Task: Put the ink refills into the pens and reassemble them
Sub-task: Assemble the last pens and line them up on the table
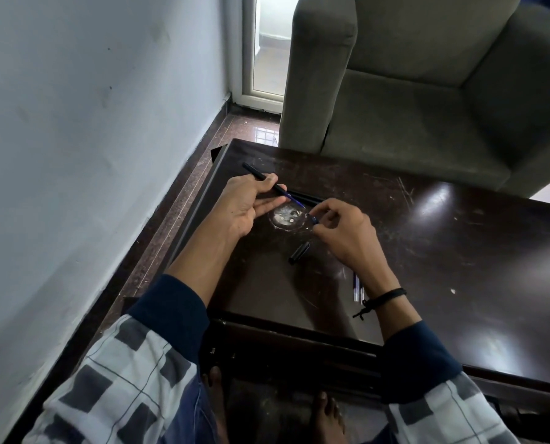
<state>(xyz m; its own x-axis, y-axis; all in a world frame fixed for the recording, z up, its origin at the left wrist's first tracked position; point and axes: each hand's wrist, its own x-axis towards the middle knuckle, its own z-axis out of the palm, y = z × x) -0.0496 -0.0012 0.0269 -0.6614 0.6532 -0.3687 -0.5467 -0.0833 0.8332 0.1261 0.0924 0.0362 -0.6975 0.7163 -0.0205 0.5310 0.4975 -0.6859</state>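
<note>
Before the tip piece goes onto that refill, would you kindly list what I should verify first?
1. Left hand holds the pen barrel: ok.
2. Blue refill is in the barrel with its end sticking out: ok.
3. Right hand pinches the small tip piece: ok.
4. Tip piece is lined up with the refill's end: cannot tell, too small.
5. Cap lies within reach on the table: ok.
6. Spare refills lie by the right wrist: ok.
</note>
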